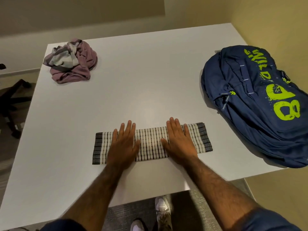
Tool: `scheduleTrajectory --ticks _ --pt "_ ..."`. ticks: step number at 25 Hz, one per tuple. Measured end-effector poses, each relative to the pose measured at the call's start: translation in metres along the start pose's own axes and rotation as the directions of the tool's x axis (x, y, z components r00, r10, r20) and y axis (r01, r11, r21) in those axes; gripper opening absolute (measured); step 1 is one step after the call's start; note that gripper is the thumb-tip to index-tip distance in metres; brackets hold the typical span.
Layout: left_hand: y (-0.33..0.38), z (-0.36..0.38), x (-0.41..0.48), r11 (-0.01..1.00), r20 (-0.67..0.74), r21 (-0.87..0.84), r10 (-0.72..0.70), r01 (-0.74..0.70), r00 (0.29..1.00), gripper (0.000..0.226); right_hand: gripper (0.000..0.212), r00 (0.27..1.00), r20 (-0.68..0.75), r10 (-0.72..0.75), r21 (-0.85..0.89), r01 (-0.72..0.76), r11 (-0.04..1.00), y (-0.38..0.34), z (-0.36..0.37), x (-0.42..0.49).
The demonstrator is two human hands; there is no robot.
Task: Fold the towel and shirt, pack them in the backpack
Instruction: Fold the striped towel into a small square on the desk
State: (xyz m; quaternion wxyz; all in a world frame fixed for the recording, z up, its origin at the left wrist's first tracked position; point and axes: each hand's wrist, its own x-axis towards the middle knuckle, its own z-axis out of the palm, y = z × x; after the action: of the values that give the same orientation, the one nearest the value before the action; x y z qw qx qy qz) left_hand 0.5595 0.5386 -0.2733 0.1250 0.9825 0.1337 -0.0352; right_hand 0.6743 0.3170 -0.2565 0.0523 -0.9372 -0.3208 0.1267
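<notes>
My left hand lies flat on the left part of the towel, fingers straight and a little spread. My right hand presses flat on the right part in the same way, pinching nothing. The towel is folded into a long, narrow striped strip lying near the near edge of the white bench, roughly midway along it. The shirt, a crumpled mauve heap, sits by the far left corner. The dark blue backpack with yellow-green lettering lies along the right edge, well apart from the towel. Below the near edge, my shoes stand on the floor.
</notes>
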Motion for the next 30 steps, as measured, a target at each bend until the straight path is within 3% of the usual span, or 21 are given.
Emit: scheduleTrajectory --ticks 9,11,13,16,18,20,22,25,28,30 --pt "-0.092 -0.030 -0.018 0.988 -0.009 0.144 -0.064 0.064 0.998 0.066 0.081 0.989 -0.068 0.133 -0.141 -0.142 0.980 0.075 -0.012 -0.005" --pt "-0.106 -0.043 -0.017 0.981 -0.081 0.187 -0.042 0.056 0.996 0.060 0.068 0.973 -0.152 0.172 -0.151 -0.195 0.969 0.089 -0.021 -0.005" --pt "-0.116 -0.057 -0.011 0.975 -0.119 0.222 0.021 0.006 0.993 0.036 0.043 0.982 -0.175 0.068 -0.143 -0.094 0.985 0.104 -0.037 -0.002" --pt "-0.117 -0.074 0.005 0.985 -0.015 0.175 -0.007 0.009 1.000 0.022 0.030 0.997 0.033 -0.073 -0.150 0.078 0.986 0.113 -0.069 0.008" --pt "-0.111 -0.088 0.015 0.993 0.060 0.110 -0.053 0.046 0.997 0.013 0.031 0.980 0.196 -0.020 -0.161 0.052 0.986 0.108 -0.088 0.020" --pt "-0.104 -0.102 0.024 0.998 0.081 0.042 -0.041 0.037 0.996 0.015 0.026 0.966 0.260 0.008 -0.259 0.061 0.964 0.101 -0.101 0.033" --pt "-0.104 -0.117 0.031 0.999 0.012 0.003 -0.035 0.035 0.999 0.015 0.017 0.981 0.195 0.009 -0.336 0.058 0.940 0.099 -0.118 0.042" --pt "-0.107 -0.146 0.042 1.000 -0.209 -0.009 -0.007 0.005 0.978 0.018 0.014 0.996 -0.084 -0.038 -0.363 0.005 0.932 0.104 -0.142 0.046" --pt "-0.101 -0.162 0.040 0.993 -0.358 0.119 0.037 0.006 0.933 0.014 0.026 0.930 -0.323 -0.176 -0.444 0.015 0.896 0.112 -0.139 0.038" --pt "-0.097 -0.150 0.026 0.979 -0.395 0.204 0.083 -0.001 0.915 0.012 0.029 0.905 -0.376 -0.201 -0.471 0.001 0.882 0.116 -0.119 0.025"
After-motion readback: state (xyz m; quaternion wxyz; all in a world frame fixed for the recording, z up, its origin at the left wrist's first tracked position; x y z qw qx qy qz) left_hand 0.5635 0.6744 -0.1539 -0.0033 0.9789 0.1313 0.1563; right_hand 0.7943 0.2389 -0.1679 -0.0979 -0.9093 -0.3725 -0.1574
